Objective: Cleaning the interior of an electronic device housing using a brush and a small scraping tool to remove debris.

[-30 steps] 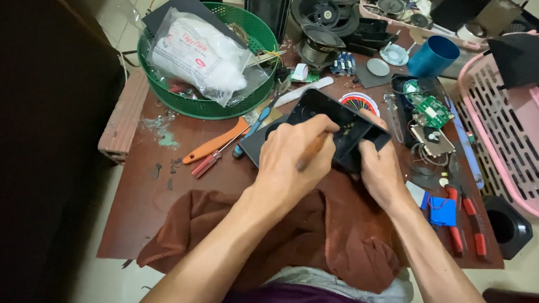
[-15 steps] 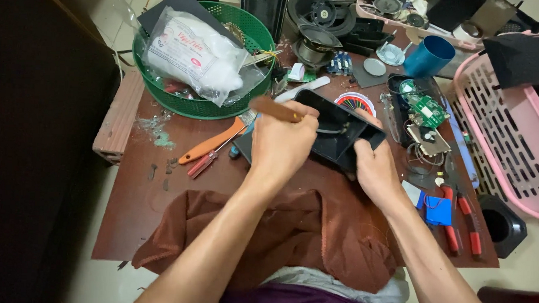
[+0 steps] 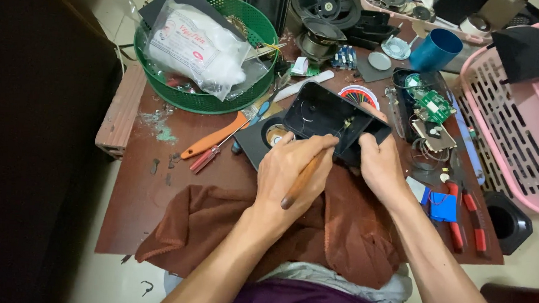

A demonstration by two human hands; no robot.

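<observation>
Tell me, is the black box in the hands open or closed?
Open. The black box has no cover on top, so its hollow inside shows. The right hand steadies it while the left hand pokes a wooden-handled tool inside.

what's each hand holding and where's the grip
The left hand grips a wooden-handled tool around its handle. The right hand holds the open black plastic housing by its near right edge.

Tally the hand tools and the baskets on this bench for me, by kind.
Screwdrivers lying loose, orange handle, red handle, blue handle: 3
Wooden-handled tool in the left hand: 1
Red-handled pliers: 1
Baskets, green basket, pink basket: 2
Total: 7
</observation>
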